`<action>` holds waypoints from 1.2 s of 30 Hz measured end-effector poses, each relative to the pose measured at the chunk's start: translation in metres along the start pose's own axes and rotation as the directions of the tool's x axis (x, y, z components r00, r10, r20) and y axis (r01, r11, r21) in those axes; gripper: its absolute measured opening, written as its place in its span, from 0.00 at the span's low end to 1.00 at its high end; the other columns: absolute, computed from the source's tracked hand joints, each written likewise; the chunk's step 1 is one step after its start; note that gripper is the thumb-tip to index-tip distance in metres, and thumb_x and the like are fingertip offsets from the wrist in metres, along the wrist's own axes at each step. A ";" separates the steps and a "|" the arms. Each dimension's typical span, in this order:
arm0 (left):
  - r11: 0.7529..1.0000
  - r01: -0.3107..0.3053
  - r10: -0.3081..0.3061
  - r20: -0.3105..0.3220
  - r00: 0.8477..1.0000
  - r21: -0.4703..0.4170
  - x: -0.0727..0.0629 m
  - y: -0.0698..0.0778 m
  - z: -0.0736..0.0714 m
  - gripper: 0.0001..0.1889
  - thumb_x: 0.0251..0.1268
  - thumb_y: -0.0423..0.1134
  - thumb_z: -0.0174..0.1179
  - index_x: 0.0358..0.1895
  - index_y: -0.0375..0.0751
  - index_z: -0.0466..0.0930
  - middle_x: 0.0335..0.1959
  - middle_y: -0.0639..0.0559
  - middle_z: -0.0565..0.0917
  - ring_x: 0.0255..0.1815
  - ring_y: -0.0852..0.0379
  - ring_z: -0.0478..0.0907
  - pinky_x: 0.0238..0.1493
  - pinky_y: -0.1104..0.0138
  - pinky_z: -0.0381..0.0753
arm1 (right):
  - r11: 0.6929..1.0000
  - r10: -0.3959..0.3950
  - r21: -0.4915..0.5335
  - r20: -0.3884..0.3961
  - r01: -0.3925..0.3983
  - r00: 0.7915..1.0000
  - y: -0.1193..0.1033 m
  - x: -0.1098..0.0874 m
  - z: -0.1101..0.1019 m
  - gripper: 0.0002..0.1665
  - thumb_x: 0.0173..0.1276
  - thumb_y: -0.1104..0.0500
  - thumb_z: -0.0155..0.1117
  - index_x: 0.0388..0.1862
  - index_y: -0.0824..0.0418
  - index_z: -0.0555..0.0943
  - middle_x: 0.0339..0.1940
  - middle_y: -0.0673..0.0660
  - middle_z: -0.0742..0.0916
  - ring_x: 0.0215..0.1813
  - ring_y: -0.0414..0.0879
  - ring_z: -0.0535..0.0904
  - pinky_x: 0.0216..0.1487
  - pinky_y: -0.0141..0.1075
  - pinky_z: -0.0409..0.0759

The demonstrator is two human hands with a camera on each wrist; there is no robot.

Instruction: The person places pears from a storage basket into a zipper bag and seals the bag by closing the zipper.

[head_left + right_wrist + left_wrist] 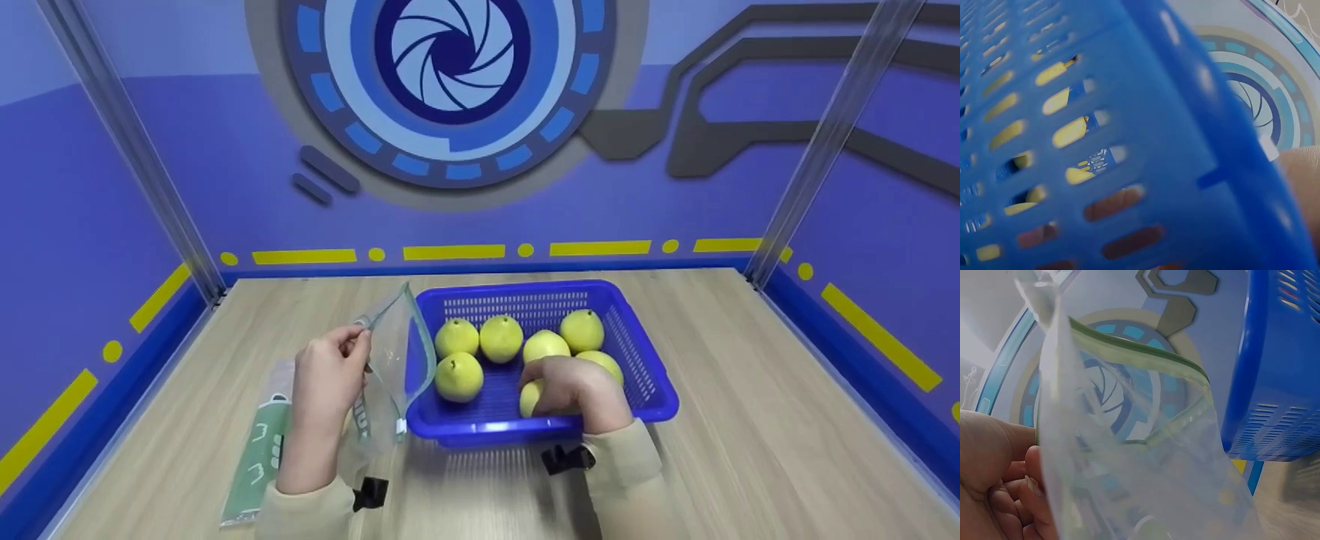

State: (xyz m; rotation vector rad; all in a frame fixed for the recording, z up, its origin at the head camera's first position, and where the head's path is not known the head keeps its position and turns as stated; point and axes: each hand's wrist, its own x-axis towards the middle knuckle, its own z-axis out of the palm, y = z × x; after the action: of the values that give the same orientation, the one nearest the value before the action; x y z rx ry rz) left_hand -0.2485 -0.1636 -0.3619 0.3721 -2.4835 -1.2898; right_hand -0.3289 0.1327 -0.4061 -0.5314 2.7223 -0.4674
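Observation:
My left hand [330, 382] pinches the upper edge of a clear zip bag [388, 337] with a green seal strip and a white slider. The bag's mouth gapes toward a blue plastic basket [495, 430]. In the left wrist view the bag [1145, 489] hangs beside the fingers. Inside the basket, my right hand [577, 384] has its fingers curled round a yellow-green pear [529, 399], which is partly hidden under them. Several other pears [501, 337] lie around it. The right wrist view looks through the basket's slotted wall [1145, 124], with fingers behind the slots.
A flat green and clear package [255, 457] lies on the wooden table [772, 435] beyond the left forearm. Blue printed walls [480, 217] enclose the table at the back and both sides.

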 end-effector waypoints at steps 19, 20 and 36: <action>1.000 -0.016 0.016 -0.010 1.000 0.000 0.001 -0.002 0.001 0.16 0.77 0.41 0.58 0.58 0.36 0.85 0.27 0.48 0.82 0.22 0.58 0.76 0.23 0.71 0.73 | 0.982 -0.160 0.092 -0.085 0.168 0.983 -0.003 -0.009 -0.015 0.30 0.48 0.60 0.76 0.55 0.52 0.84 0.41 0.51 0.85 0.37 0.45 0.74 0.40 0.37 0.74; 1.000 -0.017 0.017 -0.011 1.000 0.001 0.001 -0.002 0.001 0.16 0.77 0.41 0.58 0.58 0.36 0.85 0.27 0.48 0.82 0.22 0.58 0.76 0.23 0.71 0.73 | 0.980 -0.164 0.102 -0.091 0.173 0.982 -0.004 -0.009 -0.015 0.31 0.48 0.59 0.77 0.55 0.52 0.84 0.42 0.51 0.85 0.37 0.45 0.75 0.41 0.37 0.74; 1.000 -0.007 0.007 -0.004 1.000 0.004 0.000 -0.001 0.002 0.16 0.78 0.41 0.57 0.57 0.36 0.85 0.26 0.48 0.81 0.23 0.58 0.76 0.24 0.70 0.73 | 0.881 -0.265 0.314 -0.294 0.355 0.918 -0.009 -0.007 -0.017 0.33 0.57 0.55 0.77 0.62 0.53 0.80 0.57 0.58 0.85 0.45 0.49 0.80 0.47 0.41 0.80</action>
State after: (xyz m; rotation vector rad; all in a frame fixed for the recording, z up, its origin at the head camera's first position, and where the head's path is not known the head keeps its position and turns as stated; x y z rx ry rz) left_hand -0.2496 -0.1625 -0.3635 0.3661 -2.4818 -1.2802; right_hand -0.3267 0.1320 -0.3864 -0.8626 2.6770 -1.1638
